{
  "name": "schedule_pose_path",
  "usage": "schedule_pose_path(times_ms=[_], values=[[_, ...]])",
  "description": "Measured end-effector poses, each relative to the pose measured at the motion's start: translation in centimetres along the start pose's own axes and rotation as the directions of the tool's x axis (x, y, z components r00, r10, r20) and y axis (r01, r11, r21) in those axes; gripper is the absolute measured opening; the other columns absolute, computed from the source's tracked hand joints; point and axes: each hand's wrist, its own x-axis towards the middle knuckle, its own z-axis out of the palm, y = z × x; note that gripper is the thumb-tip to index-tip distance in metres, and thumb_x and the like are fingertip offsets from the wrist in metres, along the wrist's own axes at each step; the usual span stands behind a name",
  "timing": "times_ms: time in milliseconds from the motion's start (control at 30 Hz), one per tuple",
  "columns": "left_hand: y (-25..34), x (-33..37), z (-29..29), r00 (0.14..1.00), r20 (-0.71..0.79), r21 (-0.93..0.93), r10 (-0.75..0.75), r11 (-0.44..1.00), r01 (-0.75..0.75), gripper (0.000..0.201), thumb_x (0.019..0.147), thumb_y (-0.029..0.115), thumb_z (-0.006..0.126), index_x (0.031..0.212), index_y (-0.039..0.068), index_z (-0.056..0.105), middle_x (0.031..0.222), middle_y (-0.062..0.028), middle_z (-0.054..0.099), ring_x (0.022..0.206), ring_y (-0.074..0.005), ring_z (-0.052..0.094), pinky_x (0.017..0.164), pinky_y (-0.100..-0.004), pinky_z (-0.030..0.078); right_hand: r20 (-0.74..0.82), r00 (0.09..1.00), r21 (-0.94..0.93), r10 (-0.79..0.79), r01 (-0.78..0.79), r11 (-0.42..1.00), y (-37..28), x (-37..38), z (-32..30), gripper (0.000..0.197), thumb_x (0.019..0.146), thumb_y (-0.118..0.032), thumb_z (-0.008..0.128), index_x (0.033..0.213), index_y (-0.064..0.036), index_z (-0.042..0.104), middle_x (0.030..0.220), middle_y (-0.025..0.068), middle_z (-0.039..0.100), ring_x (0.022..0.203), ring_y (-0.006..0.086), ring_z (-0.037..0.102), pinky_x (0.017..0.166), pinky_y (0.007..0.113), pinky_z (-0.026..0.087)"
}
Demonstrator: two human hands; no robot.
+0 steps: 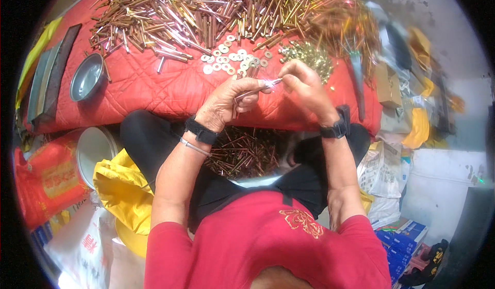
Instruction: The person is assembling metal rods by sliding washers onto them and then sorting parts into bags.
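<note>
On the red quilt [139, 90] lie washers [225, 60] and a rod heap [175, 16]. Above the quilt's near edge, the left hand [225, 99] closes around slim rods [246, 95]; the right hand [309, 87] pinches at their glinting end.

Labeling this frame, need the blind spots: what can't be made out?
All in the head view:
Left hand: its curled fingers hide how many thin rods it holds.
Right hand: glare obscures what it pinches.
Big rod pile: cut off by the top edge, blurred at right.
Gold pieces: too small to tell shapes.
Lower rod pile: red quilt hides its far side.
</note>
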Motion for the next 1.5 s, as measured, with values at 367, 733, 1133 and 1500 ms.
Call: schedule_pose_path(times_ms=[367, 733, 1133, 1500], values=[[0.2, 0.1, 0.5, 0.984, -0.040, 0.324, 0.171, 0.934, -0.149, 0.024, 0.083, 0.010, 0.064, 0.104, 0.007, 0.052, 0.062, 0.0076, 0.046, 0.045, -0.0013, 0.036, 0.039, -0.0186, 0.023, 0.010, 0.993, -0.370, -0.117, 0.112, 0.922, 2.2, 0.6, -0.7, 0.026, 0.096, -0.025, 0.051, 0.083, -0.0025, 0.056, 0.069, 0.0038, 0.052, 0.065, 0.0128, 0.049, 0.060, 0.029, 0.041], [-0.3, 0.3, 0.1, 0.998, -0.056, 0.069, 0.018, 0.998, -0.014, 0.016, 0.084, 0.015, 0.064, 0.095, 0.005, 0.059, 0.056, 0.0069, 0.043, 0.042, -0.0010, 0.034, 0.036, -0.0178, 0.022, 0.046, 0.999, -0.101, -0.023, 0.028, 0.994, 1.4, 0.0, -0.5, 0.015, 0.094, -0.019, 0.054, 0.089, -0.0050, 0.056, 0.075, -0.0017, 0.050, 0.069, 0.0085, 0.045, 0.063, 0.025, 0.039], [-0.8, 0.4, 0.7, 0.977, -0.129, 0.653, 0.171, 0.756, -0.046, 0.014, 0.082, 0.018, 0.067, 0.084, 0.007, 0.059, 0.055, 0.0074, 0.041, 0.044, -0.0031, 0.034, 0.041, -0.0216, 0.024, 0.111, 0.992, -0.371, -0.063, 0.100, 0.923, 1.1, -1.1, -1.8, 0.008, 0.086, -0.007, 0.060, 0.092, -0.0022, 0.059, 0.081, 0.0028, 0.054, 0.079, 0.0094, 0.050, 0.072, 0.025, 0.042], [-2.0, 1.0, 0.9, 0.958, -0.196, 0.626, 0.210, 0.779, -0.043, 0.011, 0.084, 0.015, 0.066, 0.087, 0.004, 0.064, 0.064, 0.0065, 0.049, 0.053, -0.0024, 0.040, 0.048, -0.0194, 0.030, 0.014, 0.982, 0.369, 0.186, -0.178, 0.912, 3.0, -2.2, -1.4, 0.013, 0.093, -0.018, 0.060, 0.090, -0.0051, 0.059, 0.079, -0.0029, 0.054, 0.070, 0.0026, 0.049, 0.062, 0.018, 0.041]])
